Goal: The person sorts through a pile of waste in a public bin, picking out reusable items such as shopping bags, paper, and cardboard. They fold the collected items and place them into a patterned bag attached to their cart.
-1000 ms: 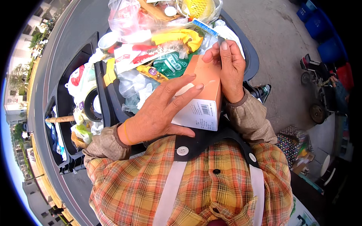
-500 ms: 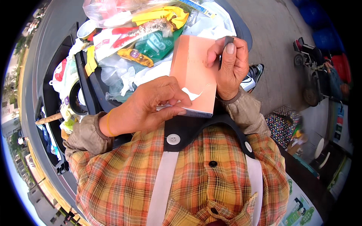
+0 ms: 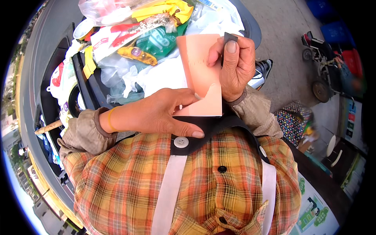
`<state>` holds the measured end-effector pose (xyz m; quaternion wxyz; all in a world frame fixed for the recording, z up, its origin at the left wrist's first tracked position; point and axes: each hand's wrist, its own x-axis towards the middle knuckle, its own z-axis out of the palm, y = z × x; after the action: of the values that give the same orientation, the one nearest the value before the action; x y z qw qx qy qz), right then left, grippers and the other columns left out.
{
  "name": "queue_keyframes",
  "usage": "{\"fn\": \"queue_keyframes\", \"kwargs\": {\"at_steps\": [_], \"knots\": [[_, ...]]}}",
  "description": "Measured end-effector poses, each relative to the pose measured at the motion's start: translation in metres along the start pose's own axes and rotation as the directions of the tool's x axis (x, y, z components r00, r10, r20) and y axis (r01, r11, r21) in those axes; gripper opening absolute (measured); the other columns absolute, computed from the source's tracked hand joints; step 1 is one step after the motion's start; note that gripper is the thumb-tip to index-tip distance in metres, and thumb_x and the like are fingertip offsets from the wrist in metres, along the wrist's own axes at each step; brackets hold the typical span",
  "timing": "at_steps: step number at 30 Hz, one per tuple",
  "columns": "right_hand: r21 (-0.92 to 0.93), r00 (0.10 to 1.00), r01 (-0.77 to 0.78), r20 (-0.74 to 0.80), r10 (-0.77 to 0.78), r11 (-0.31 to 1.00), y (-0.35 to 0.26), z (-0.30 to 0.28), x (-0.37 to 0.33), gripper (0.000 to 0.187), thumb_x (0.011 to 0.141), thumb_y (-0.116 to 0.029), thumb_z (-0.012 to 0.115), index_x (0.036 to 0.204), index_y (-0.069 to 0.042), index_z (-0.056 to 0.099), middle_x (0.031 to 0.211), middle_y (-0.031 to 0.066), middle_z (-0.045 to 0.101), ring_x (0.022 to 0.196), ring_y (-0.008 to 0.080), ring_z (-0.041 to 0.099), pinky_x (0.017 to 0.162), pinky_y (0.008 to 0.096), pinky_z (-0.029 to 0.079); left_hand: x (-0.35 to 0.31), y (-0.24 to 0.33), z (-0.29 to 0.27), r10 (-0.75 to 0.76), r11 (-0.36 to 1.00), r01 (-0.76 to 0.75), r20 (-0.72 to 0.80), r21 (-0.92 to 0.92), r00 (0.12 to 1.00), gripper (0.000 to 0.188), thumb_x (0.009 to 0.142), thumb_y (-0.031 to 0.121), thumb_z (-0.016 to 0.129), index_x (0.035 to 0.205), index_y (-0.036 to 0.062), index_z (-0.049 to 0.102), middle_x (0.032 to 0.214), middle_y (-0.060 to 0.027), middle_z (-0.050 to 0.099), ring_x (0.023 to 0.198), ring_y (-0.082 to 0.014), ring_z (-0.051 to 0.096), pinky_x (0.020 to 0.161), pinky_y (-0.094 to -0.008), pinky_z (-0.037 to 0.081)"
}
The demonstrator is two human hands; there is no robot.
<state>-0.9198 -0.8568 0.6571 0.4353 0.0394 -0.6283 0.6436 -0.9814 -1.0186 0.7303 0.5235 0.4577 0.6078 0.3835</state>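
An orange-pink cardboard box (image 3: pixel 199 51) is in front of my chest, its near part torn open with a ragged pale edge. My left hand (image 3: pixel 156 109) lies at that tear; its fingertips are tucked into the opening and partly hidden. Its thumb is stretched out, away from the fingers, over the black apron bib. My right hand (image 3: pixel 237 66) is at the box's right side, gripping a small flat black strip (image 3: pixel 229 38) between thumb and curled fingers. One of its fingers touches the box's upper face.
Beyond the box is a dark bin (image 3: pixel 250 29) heaped with plastic bags, a banana peel (image 3: pixel 137 55) and a green bag (image 3: pixel 158 41). Another black bin (image 3: pixel 51 82) with refuse stands left. A wheeled cart (image 3: pixel 323 74) is at right, near blue containers (image 3: pixel 337 33).
My left hand's fingers have gone deeper into the box's tear, and its thumb has come off the edge and stretched outward. The torn opening looks wider. My right hand keeps the black strip.
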Motion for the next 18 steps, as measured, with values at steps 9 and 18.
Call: {"fn": "queue_keyframes", "kwargs": {"at_steps": [9,18], "knots": [[-0.353,0.891,0.098,0.448,0.075,0.931,-0.028,0.004,0.035,0.013,0.090,-0.014,0.050,0.098,-0.004,0.049,0.067,0.0106,0.058,0.056,0.0222,0.060,0.049,0.0310,0.045,0.011,0.019,0.027,-0.006,0.997,0.013,-0.093,0.079,0.996,0.018,0.080,0.009,0.064,0.083,-0.0009,0.049,0.066,-0.0072,0.051,0.060,-0.0121,0.044,0.055,-0.0263,0.039],[-0.379,0.278,0.650,0.925,0.258,0.659,0.004,0.034,0.076,0.019,0.087,-0.023,0.051,0.094,-0.006,0.048,0.059,0.0135,0.056,0.055,0.0342,0.056,0.049,0.0435,0.041,-0.011,0.017,0.015,0.044,0.958,0.023,-0.223,0.287,0.974,0.021,0.075,0.004,0.064,0.072,-0.0006,0.044,0.059,-0.0131,0.037,0.055,-0.0285,0.030,0.049,-0.0320,0.034]]}}
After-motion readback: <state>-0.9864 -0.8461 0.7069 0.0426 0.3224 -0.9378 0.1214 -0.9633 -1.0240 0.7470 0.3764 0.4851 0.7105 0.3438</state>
